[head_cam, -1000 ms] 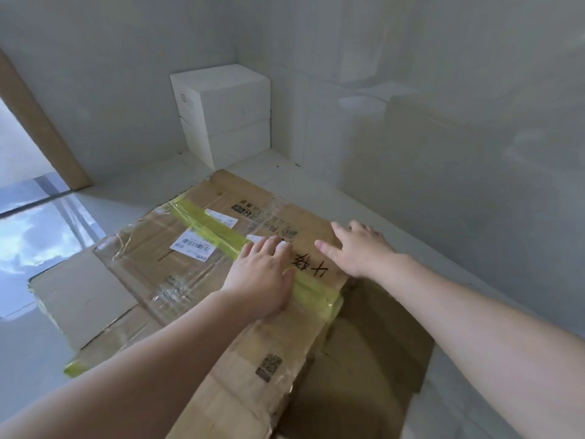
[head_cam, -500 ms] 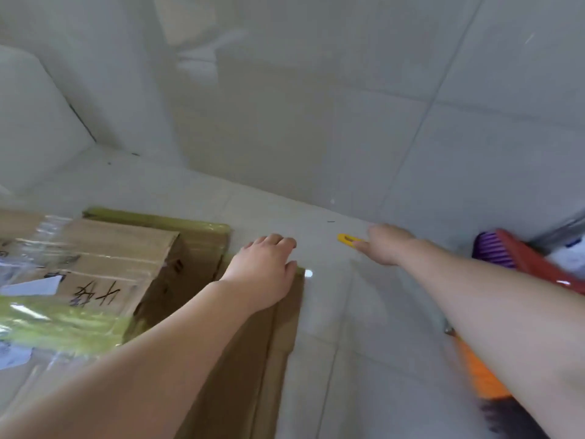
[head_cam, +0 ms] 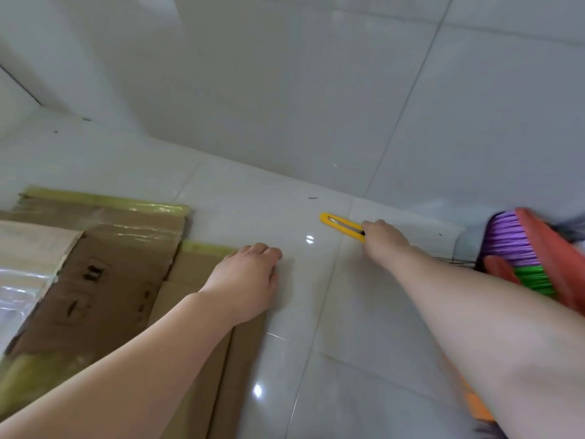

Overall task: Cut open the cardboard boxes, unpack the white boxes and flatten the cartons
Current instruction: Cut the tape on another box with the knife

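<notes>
A: What has changed in the last second?

B: A second ago both hands pressed flat on the taped carton. Now the view has turned to the right, and the right hand (head_cam: 384, 237) has reached out over the tiled floor (head_cam: 332, 359) to the yellow box cutter (head_cam: 340, 226) lying close to the wall (head_cam: 285, 90).

A: Does it hold the cutter already?

B: The fingers are at the near end of the cutter and they seem to close on it, but the back of the hand hides them, so I cannot tell if the grip is complete. The far end of the cutter lies on the tile.

A: And the left hand (head_cam: 245, 280)?

B: It rests with loose fingers on the edge of the flattened cardboard carton (head_cam: 104, 264), partly on the floor, and holds nothing. The carton lies flat on the left, with yellow-green tape (head_cam: 107, 199) along its far edge.

A: What does this mean for the task?

B: I think this carton is finished, and the cutter is fetched for the next box to open. No white boxes are in view now. On the right lies a broom with purple and green bristles (head_cam: 519, 245), just beside the right forearm, so the arm must pull back carefully with the blade.
</notes>
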Tool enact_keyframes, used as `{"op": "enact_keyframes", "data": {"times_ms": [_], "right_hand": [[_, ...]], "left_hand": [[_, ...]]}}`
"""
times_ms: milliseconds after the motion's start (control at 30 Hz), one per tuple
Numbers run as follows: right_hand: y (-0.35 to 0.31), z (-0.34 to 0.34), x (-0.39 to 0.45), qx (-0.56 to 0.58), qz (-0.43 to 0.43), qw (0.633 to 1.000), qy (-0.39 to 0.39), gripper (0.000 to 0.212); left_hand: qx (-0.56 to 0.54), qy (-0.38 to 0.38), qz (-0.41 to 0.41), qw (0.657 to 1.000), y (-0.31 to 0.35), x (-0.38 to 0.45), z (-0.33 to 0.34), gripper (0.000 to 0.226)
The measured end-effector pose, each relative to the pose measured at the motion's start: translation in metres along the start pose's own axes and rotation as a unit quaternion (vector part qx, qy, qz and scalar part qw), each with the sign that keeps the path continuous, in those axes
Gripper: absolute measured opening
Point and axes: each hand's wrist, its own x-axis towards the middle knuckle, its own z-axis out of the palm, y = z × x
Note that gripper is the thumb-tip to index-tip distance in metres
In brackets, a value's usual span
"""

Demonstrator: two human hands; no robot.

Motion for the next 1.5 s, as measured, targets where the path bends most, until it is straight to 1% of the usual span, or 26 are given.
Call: {"op": "enact_keyframes", "data": {"times_ms": [133,267,333,400,467,533,600,700,767,833,900,933,1033,1133,1233,1300,1367,1400,1467,1500], "right_hand": [[-0.012,0.002,0.007,-0.021,0.002,1.0,0.005,0.034],[-0.036,-0.004,-0.001,0.039,0.0,0.999,-0.02,0.028],[-0.059,-0.011,-0.008,0.112,-0.016,0.993,-0.043,0.021],[-0.089,-0.024,-0.016,0.24,-0.052,0.965,-0.09,0.018],[-0.125,-0.044,-0.034,0.344,-0.1,0.923,-0.144,0.022],[-0.166,-0.066,-0.059,0.392,-0.163,0.89,-0.169,0.028],[-0.205,-0.086,-0.087,0.41,-0.224,0.868,-0.167,0.03],[-0.252,-0.108,-0.135,0.44,-0.297,0.836,-0.142,0.023],[-0.276,-0.115,-0.169,0.477,-0.323,0.806,-0.136,0.019],[-0.296,-0.115,-0.199,0.511,-0.329,0.784,-0.124,0.019],[-0.31,-0.112,-0.224,0.533,-0.328,0.774,-0.099,0.02],[-0.316,-0.11,-0.234,0.539,-0.322,0.774,-0.082,0.019],[-0.324,-0.103,-0.259,0.543,-0.276,0.793,0.003,0.016],[-0.329,-0.092,-0.275,0.52,-0.222,0.819,0.091,0.024],[-0.324,-0.077,-0.292,0.492,-0.176,0.841,0.14,0.03],[-0.318,-0.071,-0.302,0.478,-0.148,0.852,0.151,0.031],[-0.31,-0.065,-0.307,0.477,-0.118,0.858,0.149,0.031],[-0.307,-0.062,-0.307,0.49,-0.107,0.852,0.146,0.03],[-0.302,-0.058,-0.299,0.545,-0.083,0.824,0.128,0.027],[-0.3,-0.054,-0.292,0.576,-0.066,0.807,0.112,0.026]], "left_hand": [[0.02,0.011,0.007,1.0,-0.008,-0.01,-0.013,0.033],[0.038,0.039,0.009,0.998,-0.023,-0.03,-0.039,0.035],[0.038,0.06,-0.001,0.997,-0.033,-0.043,-0.052,0.035],[0.043,0.071,-0.008,0.996,-0.044,-0.055,-0.065,0.035],[0.064,0.077,-0.015,0.995,-0.054,-0.067,-0.079,0.036],[0.075,0.095,-0.027,0.992,-0.068,-0.085,-0.097,0.036],[0.059,0.123,-0.056,0.989,-0.085,-0.104,-0.114,0.033],[-0.034,0.18,-0.121,0.976,-0.113,-0.131,-0.134,0.025],[-0.112,0.218,-0.143,0.959,-0.127,-0.144,-0.142,0.03],[-0.187,0.244,-0.148,0.94,-0.137,-0.152,-0.148,0.038],[-0.244,0.26,-0.135,0.925,-0.142,-0.156,-0.152,0.039],[-0.266,0.261,-0.125,0.919,-0.143,-0.157,-0.153,0.038],[-0.317,0.253,-0.096,0.909,-0.142,-0.163,-0.152,0.035],[-0.334,0.241,-0.053,0.91,-0.141,-0.171,-0.143,0.036],[-0.359,0.219,-0.021,0.907,-0.136,-0.18,-0.127,0.037],[-0.354,0.198,-0.001,0.914,-0.131,-0.187,-0.118,0.037],[-0.303,0.175,0.021,0.937,-0.131,-0.193,-0.112,0.035],[-0.252,0.172,0.036,0.952,-0.136,-0.196,-0.11,0.032],[-0.119,0.192,0.052,0.973,-0.15,-0.207,-0.104,0.023],[-0.057,0.205,0.043,0.976,-0.16,-0.214,-0.1,0.019]]}}
